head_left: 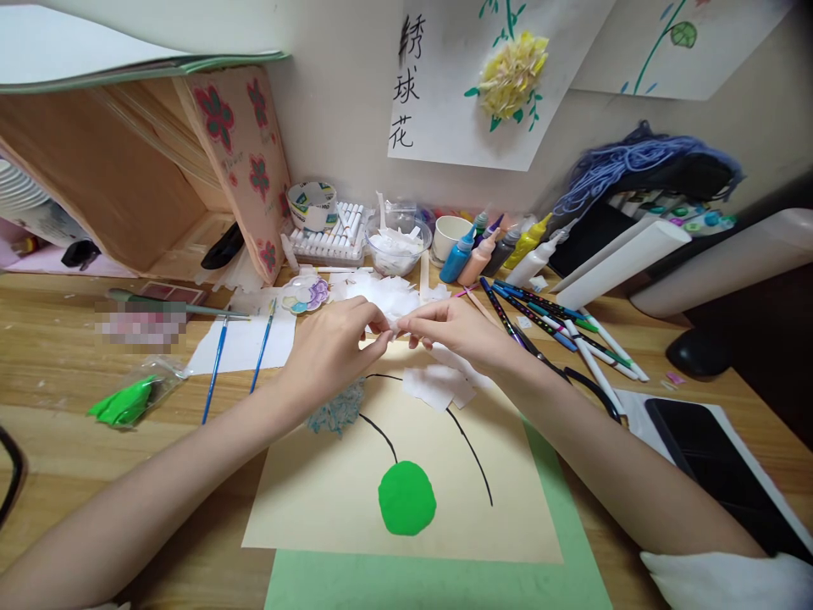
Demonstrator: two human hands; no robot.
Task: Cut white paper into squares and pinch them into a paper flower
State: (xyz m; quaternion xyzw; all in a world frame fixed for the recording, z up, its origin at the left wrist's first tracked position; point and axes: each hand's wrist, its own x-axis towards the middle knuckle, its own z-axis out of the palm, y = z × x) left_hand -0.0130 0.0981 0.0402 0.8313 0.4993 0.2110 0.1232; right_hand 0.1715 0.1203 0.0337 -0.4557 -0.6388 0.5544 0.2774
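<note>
My left hand and my right hand meet above the top of a cream sheet, fingertips pinched together on a small white scrap of paper. Most of the scrap is hidden by the fingers. White paper pieces lie on the sheet below my right hand. Behind the fingers is a heap of white paper scraps. A crinkled blue clump sits partly under my left wrist. Black curved lines and a flat green disc are on the cream sheet.
Green paper lies beneath the cream sheet. At left are paintbrushes and a bag with green clay. Paint bottles and a bowl of scraps stand behind. Markers, black-handled scissors and a phone lie right.
</note>
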